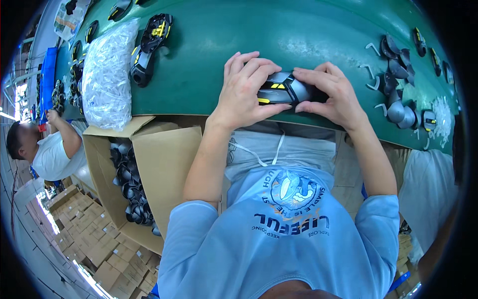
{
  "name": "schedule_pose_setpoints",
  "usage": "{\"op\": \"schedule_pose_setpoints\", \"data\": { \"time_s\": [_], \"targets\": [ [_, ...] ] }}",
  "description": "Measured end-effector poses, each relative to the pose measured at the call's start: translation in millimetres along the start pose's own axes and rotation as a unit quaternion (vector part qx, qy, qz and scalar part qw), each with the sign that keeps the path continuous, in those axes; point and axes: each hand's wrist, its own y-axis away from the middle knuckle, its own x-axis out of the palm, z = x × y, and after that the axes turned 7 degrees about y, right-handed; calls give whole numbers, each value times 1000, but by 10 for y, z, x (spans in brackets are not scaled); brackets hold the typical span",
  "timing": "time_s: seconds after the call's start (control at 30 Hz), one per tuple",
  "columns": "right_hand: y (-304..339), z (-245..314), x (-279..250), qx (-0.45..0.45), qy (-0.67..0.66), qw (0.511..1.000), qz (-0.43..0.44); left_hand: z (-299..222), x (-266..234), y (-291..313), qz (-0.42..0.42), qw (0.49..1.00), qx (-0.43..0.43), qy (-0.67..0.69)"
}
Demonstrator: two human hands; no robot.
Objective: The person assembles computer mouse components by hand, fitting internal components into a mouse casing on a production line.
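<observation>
At the near edge of the green table I hold a black-and-grey plastic housing with yellow marks (277, 89) between both hands. My left hand (244, 89) is closed around its left end, fingers over the top and thumb along the near side. My right hand (331, 94) grips the grey, rounded right end, its thumb and forefinger on either side of it. The palms hide part of the housing, and its exact kind cannot be made out. Farther left lies a similar black-and-yellow assembly (149, 50), its upper part showing yellow inner pieces.
A clear bag of small translucent parts (110, 74) lies left on the green table (219, 35). Below it stands an open carton (169, 164) of dark curved shells (130, 184). Curved grey covers (396, 112) and white hooked pieces (372, 50) lie right. A co-worker (55, 149) works far left.
</observation>
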Motion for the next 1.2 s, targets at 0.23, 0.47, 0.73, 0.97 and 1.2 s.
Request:
{"op": "schedule_pose_setpoints", "data": {
  "time_s": [0.23, 0.47, 0.73, 0.97, 1.2],
  "targets": [
    [84, 53, -54, -4, 75, 997, -5, -25, -3, 2, -1, 1000, 11, -3],
    [61, 157, -107, 78, 3, 997, 19, -114, 64, 64, -76, 991, 61, 92],
    [-47, 313, 326, 198, -514, 785, -284, -495, 213, -136, -156, 968, 119, 155],
    [-103, 262, 214, 187, -382, 880, -213, -400, 228, -72, -104, 928, -123, 336],
    [-101, 165, 343, 197, -384, 846, -313, -592, 464, -191, -139, 976, 53, 156]
  ]
}}
